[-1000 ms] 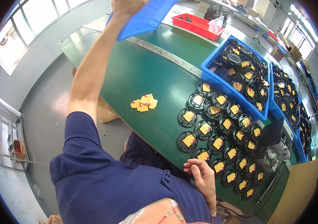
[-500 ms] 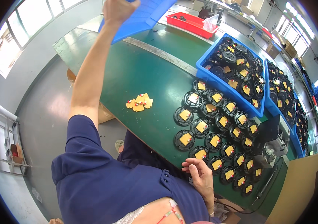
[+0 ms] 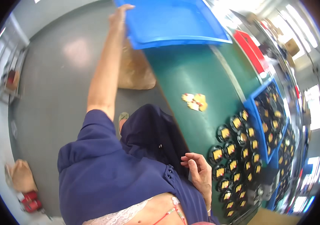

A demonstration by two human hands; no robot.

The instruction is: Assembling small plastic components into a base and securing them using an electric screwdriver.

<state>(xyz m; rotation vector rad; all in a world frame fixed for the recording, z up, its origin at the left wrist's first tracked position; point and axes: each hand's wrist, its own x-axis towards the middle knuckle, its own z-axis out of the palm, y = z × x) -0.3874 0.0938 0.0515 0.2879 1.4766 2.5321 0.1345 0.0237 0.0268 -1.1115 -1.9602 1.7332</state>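
Note:
My left hand point(image 3: 119, 17) is stretched far forward, its fingers closed over the left rim of a blue plastic bin point(image 3: 175, 40). The bin's far part runs out of the picture, and nothing shows in the part of its inside that is visible. It covers the far end of the green table point(image 3: 190, 71). My right hand point(image 3: 199, 172) rests at the table's near edge, loosely bent, thumb and fingers apart with nothing in them. Just right of it stand rows of round black housings point(image 3: 232, 164), each with a yellow board. A small pile of loose yellow boards point(image 3: 195, 102) lies on the table.
A blue crate point(image 3: 255, 123) full of black housings stands at the right, with more crates behind. A red tray point(image 3: 250, 50) sits beyond the table's metal strip point(image 3: 228, 73). A brown sack point(image 3: 135, 71) is on the floor beside the table.
My view has swung left, so the table now appears farther right. The blue bin has come lower and more of its inside shows, my left hand still on it. My right hand stays near the edge.

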